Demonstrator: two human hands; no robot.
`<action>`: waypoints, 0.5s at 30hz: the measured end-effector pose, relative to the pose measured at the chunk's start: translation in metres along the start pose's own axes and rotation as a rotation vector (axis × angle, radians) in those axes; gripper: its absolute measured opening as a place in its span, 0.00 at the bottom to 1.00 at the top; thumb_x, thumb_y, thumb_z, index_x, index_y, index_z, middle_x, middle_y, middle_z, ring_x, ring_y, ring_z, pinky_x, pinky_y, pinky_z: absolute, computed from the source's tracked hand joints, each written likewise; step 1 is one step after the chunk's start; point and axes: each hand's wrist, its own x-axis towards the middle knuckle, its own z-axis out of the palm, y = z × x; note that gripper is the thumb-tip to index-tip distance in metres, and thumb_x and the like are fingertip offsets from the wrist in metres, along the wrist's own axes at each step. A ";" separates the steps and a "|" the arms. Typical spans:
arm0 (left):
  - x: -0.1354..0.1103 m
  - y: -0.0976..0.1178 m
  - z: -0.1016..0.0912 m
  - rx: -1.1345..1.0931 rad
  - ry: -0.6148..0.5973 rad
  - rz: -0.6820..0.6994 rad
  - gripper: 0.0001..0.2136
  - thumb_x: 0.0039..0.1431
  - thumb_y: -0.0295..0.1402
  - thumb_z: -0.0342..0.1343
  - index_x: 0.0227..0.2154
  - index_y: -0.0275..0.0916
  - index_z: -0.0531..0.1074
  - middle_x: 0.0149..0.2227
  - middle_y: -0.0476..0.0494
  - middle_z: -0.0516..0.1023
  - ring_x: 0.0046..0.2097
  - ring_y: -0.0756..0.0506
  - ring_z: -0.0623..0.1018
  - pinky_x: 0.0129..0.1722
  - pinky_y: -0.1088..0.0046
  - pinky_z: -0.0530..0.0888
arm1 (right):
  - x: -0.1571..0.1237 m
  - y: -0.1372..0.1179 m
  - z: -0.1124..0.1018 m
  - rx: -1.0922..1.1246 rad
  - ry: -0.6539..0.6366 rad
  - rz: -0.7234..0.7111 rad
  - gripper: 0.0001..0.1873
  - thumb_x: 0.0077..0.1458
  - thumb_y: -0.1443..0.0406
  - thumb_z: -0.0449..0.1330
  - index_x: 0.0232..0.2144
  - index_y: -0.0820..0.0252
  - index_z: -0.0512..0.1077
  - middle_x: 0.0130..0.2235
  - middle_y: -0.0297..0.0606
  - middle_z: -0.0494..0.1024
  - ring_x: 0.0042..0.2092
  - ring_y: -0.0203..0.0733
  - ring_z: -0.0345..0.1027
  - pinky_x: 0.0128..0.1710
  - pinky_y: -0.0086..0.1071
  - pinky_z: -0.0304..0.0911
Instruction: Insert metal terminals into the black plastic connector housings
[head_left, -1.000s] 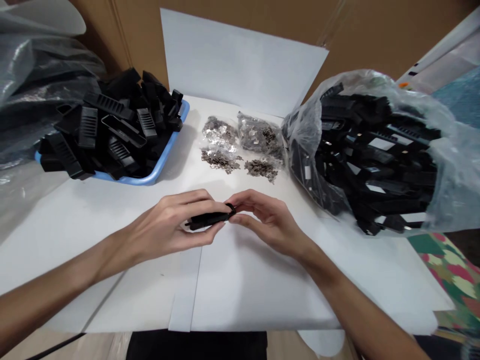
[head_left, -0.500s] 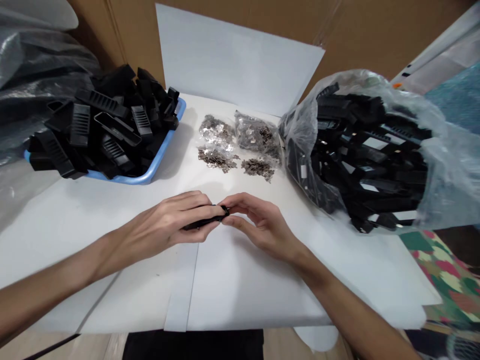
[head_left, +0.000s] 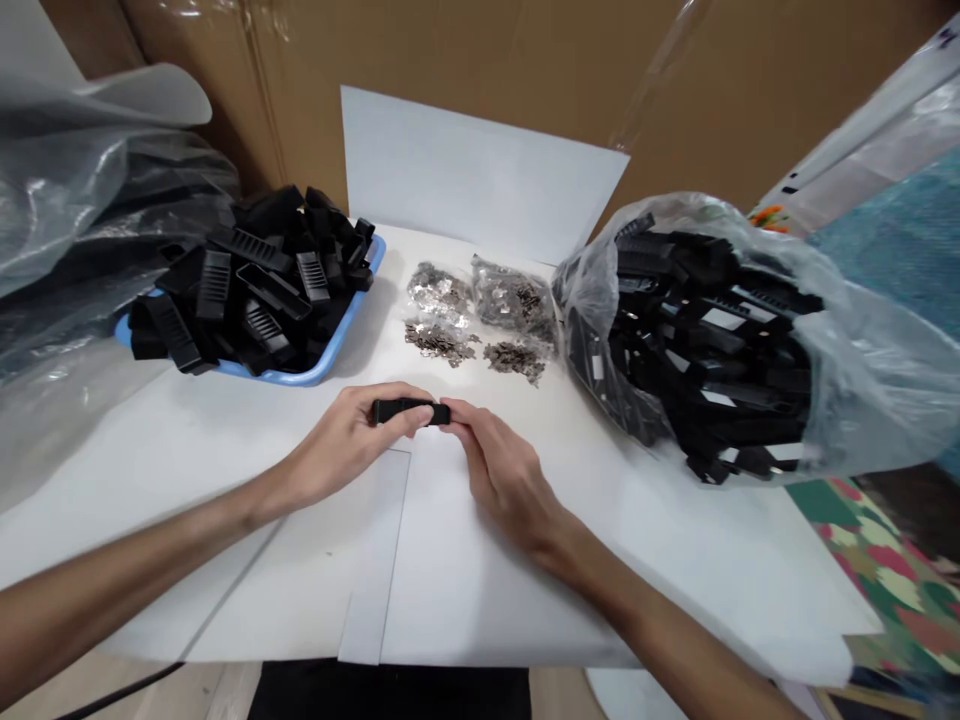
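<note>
A small black plastic part (head_left: 409,411) lies lengthwise between my two hands over the white table (head_left: 225,440). My left hand (head_left: 346,445) grips its left end, fingers curled round it. Pressed to the right end is my right hand (head_left: 499,470), fingers closed on it. A blue tray (head_left: 341,340) heaped with the same black parts stands at the back left. To the right lies a clear plastic bag (head_left: 750,340) stuffed with black parts.
Small clear bags and loose piles of little metal pieces (head_left: 480,320) lie just beyond my hands. A white sheet (head_left: 480,170) leans on a cardboard wall at the back. Crumpled plastic film (head_left: 67,220) covers the far left. A patterned cloth (head_left: 862,530) shows at the right edge.
Both hands have drawn in closer and slid forward with the black part, which now lies level and plainly seen between the fingertips. The view has tilted up a little.
</note>
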 end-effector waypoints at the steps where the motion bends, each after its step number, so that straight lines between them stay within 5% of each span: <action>1: 0.000 -0.001 -0.003 -0.010 -0.027 -0.014 0.13 0.70 0.42 0.60 0.41 0.39 0.84 0.29 0.48 0.80 0.29 0.51 0.74 0.27 0.77 0.70 | 0.002 0.001 -0.003 0.003 -0.016 -0.027 0.18 0.75 0.67 0.49 0.59 0.57 0.73 0.50 0.49 0.84 0.51 0.51 0.82 0.53 0.45 0.78; 6: 0.003 0.000 -0.008 -0.110 -0.099 -0.034 0.14 0.71 0.43 0.59 0.40 0.38 0.82 0.27 0.50 0.76 0.28 0.51 0.72 0.32 0.75 0.74 | 0.016 -0.002 -0.020 0.153 -0.184 -0.015 0.13 0.74 0.64 0.56 0.57 0.54 0.74 0.52 0.43 0.84 0.51 0.48 0.82 0.52 0.42 0.79; 9: -0.003 0.008 -0.004 -0.119 -0.101 -0.026 0.16 0.72 0.46 0.57 0.46 0.38 0.77 0.31 0.48 0.78 0.29 0.50 0.74 0.33 0.73 0.74 | 0.025 -0.010 -0.028 0.250 -0.175 0.050 0.13 0.71 0.62 0.61 0.56 0.52 0.74 0.52 0.40 0.84 0.50 0.47 0.83 0.55 0.41 0.79; 12: -0.023 0.024 -0.015 0.115 0.041 0.037 0.22 0.70 0.50 0.58 0.57 0.41 0.69 0.38 0.46 0.79 0.35 0.47 0.77 0.35 0.71 0.75 | 0.031 -0.014 -0.046 0.209 -0.069 0.075 0.09 0.70 0.62 0.63 0.50 0.53 0.76 0.47 0.39 0.85 0.45 0.45 0.83 0.50 0.40 0.81; 15: -0.054 0.041 -0.051 0.571 0.301 0.170 0.20 0.71 0.49 0.58 0.57 0.43 0.69 0.47 0.42 0.77 0.45 0.43 0.77 0.46 0.66 0.76 | 0.028 -0.004 -0.087 -0.073 0.154 0.060 0.10 0.66 0.60 0.66 0.48 0.54 0.78 0.47 0.41 0.85 0.42 0.47 0.83 0.45 0.42 0.82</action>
